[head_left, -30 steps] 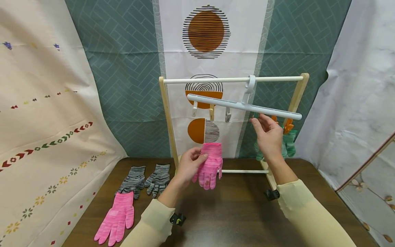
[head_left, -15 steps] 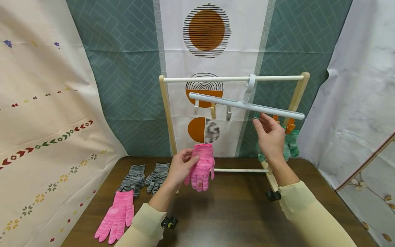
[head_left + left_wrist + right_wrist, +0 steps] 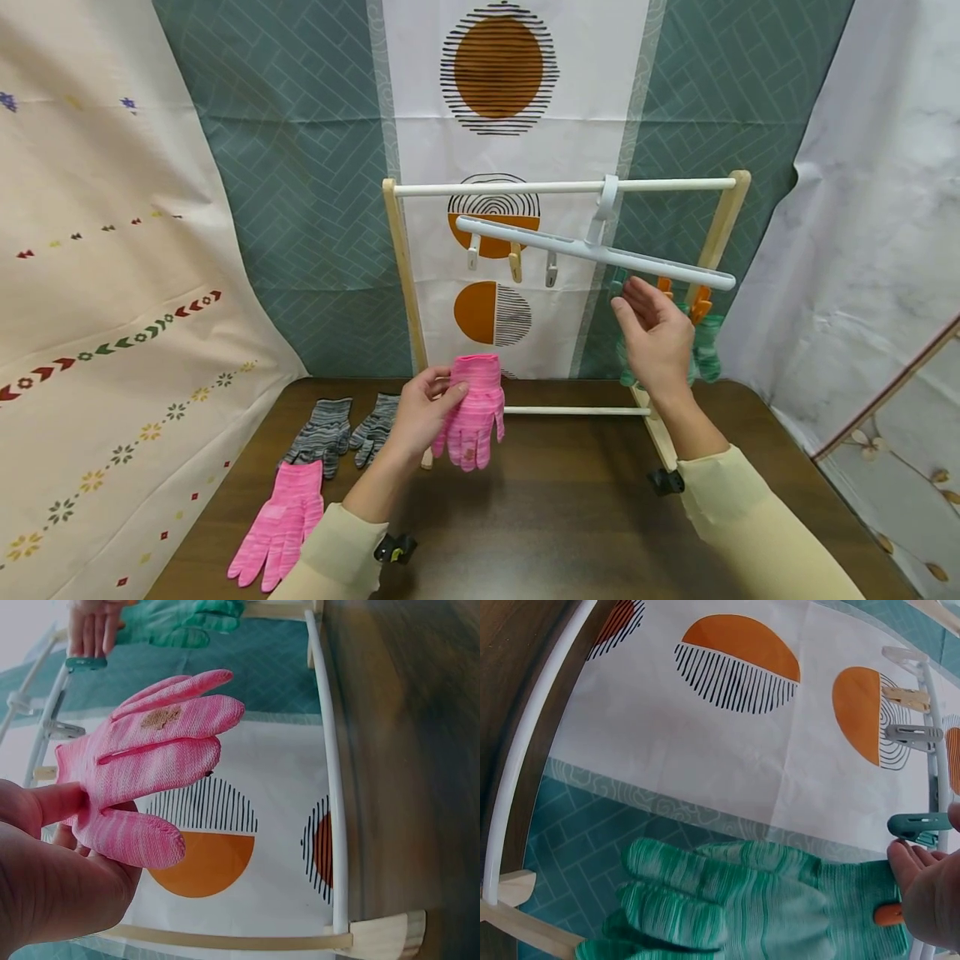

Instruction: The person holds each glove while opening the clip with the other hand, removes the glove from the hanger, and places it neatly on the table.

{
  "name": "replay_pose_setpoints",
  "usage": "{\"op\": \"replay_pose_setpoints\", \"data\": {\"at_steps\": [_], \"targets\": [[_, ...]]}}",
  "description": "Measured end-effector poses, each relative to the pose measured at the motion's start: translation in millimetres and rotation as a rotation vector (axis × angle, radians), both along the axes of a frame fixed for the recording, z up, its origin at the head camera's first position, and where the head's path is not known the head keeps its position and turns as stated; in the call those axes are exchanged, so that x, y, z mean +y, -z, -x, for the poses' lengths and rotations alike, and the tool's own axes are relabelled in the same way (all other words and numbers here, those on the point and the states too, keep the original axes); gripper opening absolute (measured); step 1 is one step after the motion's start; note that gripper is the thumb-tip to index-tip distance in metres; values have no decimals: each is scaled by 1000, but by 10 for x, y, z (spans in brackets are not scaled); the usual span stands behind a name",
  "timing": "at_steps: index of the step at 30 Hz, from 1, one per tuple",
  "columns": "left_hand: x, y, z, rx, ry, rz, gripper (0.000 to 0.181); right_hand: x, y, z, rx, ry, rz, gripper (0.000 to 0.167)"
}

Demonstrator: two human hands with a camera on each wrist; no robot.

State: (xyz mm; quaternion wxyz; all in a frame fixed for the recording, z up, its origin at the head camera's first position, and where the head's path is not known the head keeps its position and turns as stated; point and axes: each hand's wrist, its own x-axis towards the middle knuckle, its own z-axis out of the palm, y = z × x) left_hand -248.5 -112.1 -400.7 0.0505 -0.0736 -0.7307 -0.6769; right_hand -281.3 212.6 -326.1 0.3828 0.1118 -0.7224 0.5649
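Observation:
My left hand [image 3: 422, 414] pinches a pink knit glove [image 3: 480, 408] near its cuff, and the glove's fingers hang down. A brown patch on one of its fingers shows in the left wrist view. Up under the white hanger [image 3: 592, 248], my right hand [image 3: 660, 337] has its thumb and fingertips on a dark green clothespin [image 3: 919, 823]. Just beside that hand hang green striped gloves [image 3: 757, 900] from orange clothespins [image 3: 701, 306]; the hand partly hides them in the head view. The hanger tilts, its right end lower.
A rack with a white top bar [image 3: 495, 189] carries the hanger. White [image 3: 473, 252], wooden [image 3: 515, 262] and grey [image 3: 551, 270] clothespins hang along its left half. On the table at left lie a second pink glove [image 3: 277, 521] and two grey striped gloves [image 3: 321, 429].
My left hand has drawn the pink glove to the left and slightly down, away from the hanger. The right hand has stayed at the green clothespin.

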Motion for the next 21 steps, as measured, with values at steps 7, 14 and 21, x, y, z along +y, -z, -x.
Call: {"op": "replay_pose_setpoints", "data": {"at_steps": [7, 14, 21], "targets": [[-128, 32, -45, -8, -9, -8, 29, 0, 36, -30, 58, 5, -57, 42], [-263, 45, -114, -15, -15, -1, 31, -15, 93, -79, 86, 5, -104, 42], [-415, 112, -168, -21, -53, 41, 32, -18, 142, -137, 117, 27, -166, 45]]}}
